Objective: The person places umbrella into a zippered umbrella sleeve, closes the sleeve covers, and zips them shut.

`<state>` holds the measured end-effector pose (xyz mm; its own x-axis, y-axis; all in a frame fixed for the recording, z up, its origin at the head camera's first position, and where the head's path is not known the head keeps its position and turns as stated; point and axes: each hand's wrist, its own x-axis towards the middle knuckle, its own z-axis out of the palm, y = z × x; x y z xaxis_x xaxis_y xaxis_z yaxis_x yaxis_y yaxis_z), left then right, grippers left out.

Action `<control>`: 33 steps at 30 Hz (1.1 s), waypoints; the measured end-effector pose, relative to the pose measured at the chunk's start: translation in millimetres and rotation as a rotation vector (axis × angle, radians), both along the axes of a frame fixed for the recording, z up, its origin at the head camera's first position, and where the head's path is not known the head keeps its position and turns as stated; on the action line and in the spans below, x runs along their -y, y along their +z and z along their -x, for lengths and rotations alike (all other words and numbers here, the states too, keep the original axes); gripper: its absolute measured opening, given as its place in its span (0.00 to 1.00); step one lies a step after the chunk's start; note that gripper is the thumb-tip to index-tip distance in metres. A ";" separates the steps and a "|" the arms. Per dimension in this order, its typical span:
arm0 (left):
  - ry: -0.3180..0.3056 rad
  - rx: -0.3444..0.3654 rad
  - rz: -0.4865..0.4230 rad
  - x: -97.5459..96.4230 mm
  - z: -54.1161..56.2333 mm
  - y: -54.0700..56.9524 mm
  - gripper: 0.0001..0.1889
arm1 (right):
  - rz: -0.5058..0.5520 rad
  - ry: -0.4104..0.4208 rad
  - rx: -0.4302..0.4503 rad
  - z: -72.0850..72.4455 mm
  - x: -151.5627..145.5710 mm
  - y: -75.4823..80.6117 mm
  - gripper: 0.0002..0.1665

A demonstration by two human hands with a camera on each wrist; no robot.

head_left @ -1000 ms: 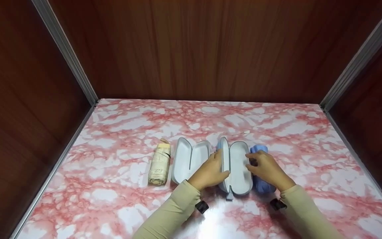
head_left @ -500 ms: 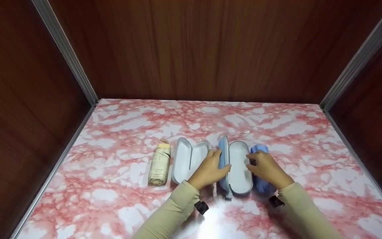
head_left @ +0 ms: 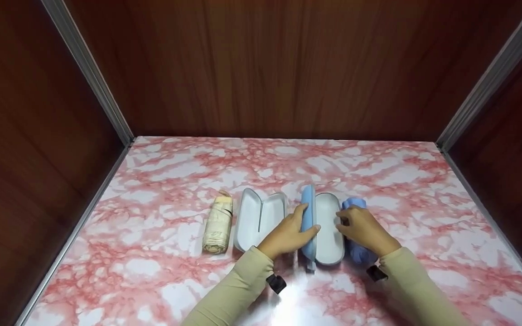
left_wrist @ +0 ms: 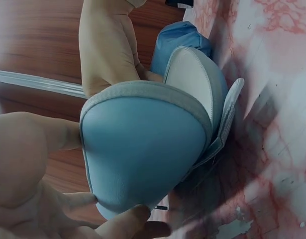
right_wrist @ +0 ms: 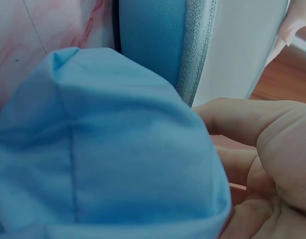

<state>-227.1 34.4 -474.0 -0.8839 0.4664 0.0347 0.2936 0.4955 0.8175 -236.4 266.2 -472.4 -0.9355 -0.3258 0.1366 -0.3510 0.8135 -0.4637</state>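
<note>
A light blue zippered glasses case (head_left: 329,235) lies opened in the head view, its pale inside showing. My left hand (head_left: 289,233) grips its raised blue lid (left_wrist: 143,149), with the thumb over the edge and the fingers against the outer side. My right hand (head_left: 364,228) holds the right rim of the case with thumb and finger; its other fingertips are hidden. Under that hand and right beside the case lies a folded blue umbrella (right_wrist: 108,149), partly covered in the head view.
A second glasses case (head_left: 248,222), opened with a pale lining, lies left of my left hand. Further left is a folded cream umbrella (head_left: 218,224). Dark wood panels (head_left: 261,68) enclose the marbled red-and-white table (head_left: 175,290) at the back and sides.
The lid has swung up and rightward under my left hand, so its blue outside now shows instead of its lining. My right hand has stayed nearly still at the rim.
</note>
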 end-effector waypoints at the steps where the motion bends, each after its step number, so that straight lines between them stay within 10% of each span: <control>1: -0.005 0.012 0.002 0.0 -0.1 0.0 0.39 | 0.000 0.000 0.000 0.0 0.2 -0.1 0.16; 19: 0.014 0.276 -0.170 -3.7 0.7 -2.7 0.43 | 0.028 0.041 -0.027 2.7 0.5 -2.1 0.15; 33: 0.007 0.221 -0.188 -4.0 2.0 -6.6 0.43 | 0.153 0.016 0.074 2.9 -3.1 -4.8 0.19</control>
<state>-229.1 38.4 -480.6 -0.8826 0.4643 -0.0737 0.0955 0.3305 0.9390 -239.3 269.3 -477.2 -0.9398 -0.3210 0.1170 -0.3235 0.7260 -0.6068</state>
